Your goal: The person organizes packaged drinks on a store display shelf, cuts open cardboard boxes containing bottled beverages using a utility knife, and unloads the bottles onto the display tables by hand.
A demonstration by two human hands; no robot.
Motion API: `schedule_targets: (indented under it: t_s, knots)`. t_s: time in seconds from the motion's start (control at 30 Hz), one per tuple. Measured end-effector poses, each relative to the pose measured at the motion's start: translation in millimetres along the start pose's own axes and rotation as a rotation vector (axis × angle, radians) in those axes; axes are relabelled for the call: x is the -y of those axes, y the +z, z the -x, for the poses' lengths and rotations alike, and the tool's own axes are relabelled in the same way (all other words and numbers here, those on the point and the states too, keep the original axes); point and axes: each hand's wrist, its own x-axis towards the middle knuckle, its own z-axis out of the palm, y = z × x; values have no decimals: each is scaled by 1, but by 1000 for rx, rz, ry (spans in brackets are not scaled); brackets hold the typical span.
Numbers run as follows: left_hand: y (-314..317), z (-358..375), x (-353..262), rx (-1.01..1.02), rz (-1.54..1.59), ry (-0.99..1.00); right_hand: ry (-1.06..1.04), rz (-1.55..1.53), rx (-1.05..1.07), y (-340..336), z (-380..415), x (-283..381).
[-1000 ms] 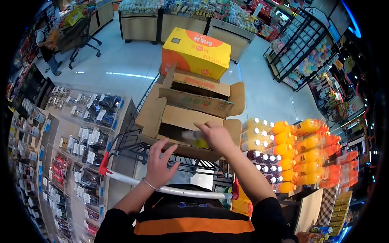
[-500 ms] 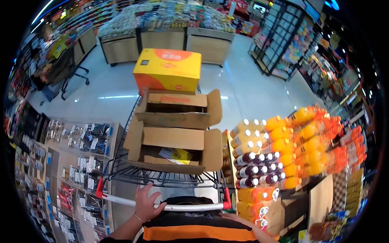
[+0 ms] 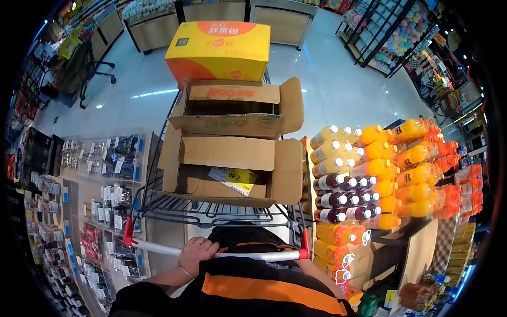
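Observation:
My left hand [image 3: 198, 254] is wrapped round the white bar of the shopping cart handle [image 3: 252, 257], left of its middle. My right hand [image 3: 307, 267] is near the bar's right end by the red bracket; its fingers are hidden. Two open cardboard boxes lie in the cart. The nearer box [image 3: 227, 153] holds a yellow and white price sign [image 3: 232, 180] reading 7.80. Behind it stands the farther open box [image 3: 235, 124], its inside dark. A closed yellow and orange carton [image 3: 222, 53] sits at the cart's front end.
Racks of small packaged goods [image 3: 108, 158] line the left side. Close on the right are bottles of orange juice [image 3: 377, 166] and dark juice [image 3: 330, 199]. An office chair [image 3: 87, 74] stands far left; a black wire rack [image 3: 377, 31] stands far right.
My left hand has gone from spread fingers to a closed grip on the handle. The view has tilted down, so the cart and boxes appear higher.

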Motion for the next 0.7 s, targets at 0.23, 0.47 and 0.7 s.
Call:
schedule_targets:
  t_s: [0.23, 0.47, 0.7]
  knots:
    - [-5, -15, 7, 57, 76, -29, 26, 140, -47, -19, -17, 28]
    - [0, -26, 22, 94, 59, 28, 59, 216, -36, -31, -31, 49]
    - [6, -61, 27, -235, 85, 113, 61, 289, -47, -40, -47, 65]
